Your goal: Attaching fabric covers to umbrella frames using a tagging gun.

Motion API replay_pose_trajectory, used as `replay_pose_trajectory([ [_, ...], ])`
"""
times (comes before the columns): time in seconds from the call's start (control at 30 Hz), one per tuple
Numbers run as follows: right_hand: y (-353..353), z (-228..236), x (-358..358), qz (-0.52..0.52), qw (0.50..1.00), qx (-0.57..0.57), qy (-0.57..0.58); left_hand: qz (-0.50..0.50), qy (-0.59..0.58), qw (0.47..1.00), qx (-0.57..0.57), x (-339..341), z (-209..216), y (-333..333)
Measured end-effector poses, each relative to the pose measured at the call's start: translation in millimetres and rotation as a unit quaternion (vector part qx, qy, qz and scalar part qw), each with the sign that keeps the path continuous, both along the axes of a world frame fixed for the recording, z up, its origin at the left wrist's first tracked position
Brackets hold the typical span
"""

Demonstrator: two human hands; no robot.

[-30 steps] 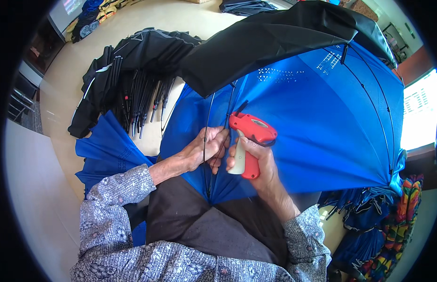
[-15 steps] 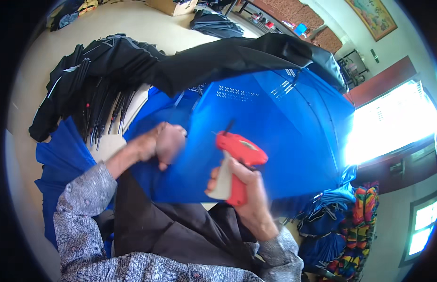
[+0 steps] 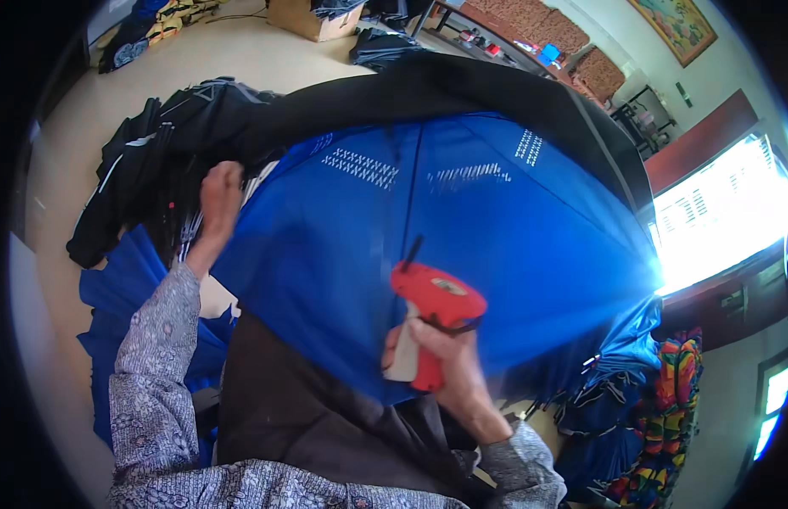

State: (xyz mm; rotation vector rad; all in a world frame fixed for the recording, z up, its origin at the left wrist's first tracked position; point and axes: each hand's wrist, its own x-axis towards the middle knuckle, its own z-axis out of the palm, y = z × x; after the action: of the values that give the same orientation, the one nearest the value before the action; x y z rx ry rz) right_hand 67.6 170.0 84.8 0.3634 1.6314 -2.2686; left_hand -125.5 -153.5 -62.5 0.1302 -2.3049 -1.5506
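Observation:
A large open umbrella (image 3: pixel 530 254) spreads over my lap, its blue panels crossed by thin dark ribs and rows of white print. A black fabric layer (image 3: pixel 326 102) curves along its far side. In front of the blue cloth, my right hand (image 3: pixel 449 356) is wrapped round a red and white tagging gun (image 3: pixel 441 293), whose dark tip points away from me. My left hand (image 3: pixel 220 202) is raised at the umbrella's left edge, fingers curled in. Whatever its fingers hold, if anything, is hidden.
Folded black umbrellas (image 3: pixel 127 187) lie in a heap at the left, above blue cloth (image 3: pixel 131 263). Blue and rainbow-coloured umbrellas (image 3: pixel 665 424) are piled at the right. A cardboard box (image 3: pixel 313 21) and a dark bundle (image 3: pixel 381 48) stand farther off on the floor.
My left hand has moved up and left, off the blue cloth to the umbrella's edge. The umbrella has turned, and its ribs and print sit differently. The tagging gun stays in my right hand.

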Motion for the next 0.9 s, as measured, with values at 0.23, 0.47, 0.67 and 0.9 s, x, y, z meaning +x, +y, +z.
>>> replay_pose_trajectory([
  [0.23, -29.8, -50.3, 11.9, 0.075, 0.99, -0.076, -0.093, -0.268, -0.19, 0.807, 0.491, 33.4, 81.6, 138.3],
  [0.47, -21.6, -39.4, -3.7, 0.035, 0.996, -0.032, -0.07, -0.328, -0.229, 0.764, 0.507, -7.7, 67.9, 154.2],
  [0.67, -15.5, -13.0, -64.0, -0.03, 0.995, 0.065, -0.069, -0.284, -0.197, 0.835, 0.428, 4.5, 46.5, 172.5],
  [0.9, -1.8, -41.7, -155.4, -0.071, 0.982, 0.157, 0.075, -0.295, -0.195, 0.858, 0.373, 12.0, 53.7, 168.5],
])
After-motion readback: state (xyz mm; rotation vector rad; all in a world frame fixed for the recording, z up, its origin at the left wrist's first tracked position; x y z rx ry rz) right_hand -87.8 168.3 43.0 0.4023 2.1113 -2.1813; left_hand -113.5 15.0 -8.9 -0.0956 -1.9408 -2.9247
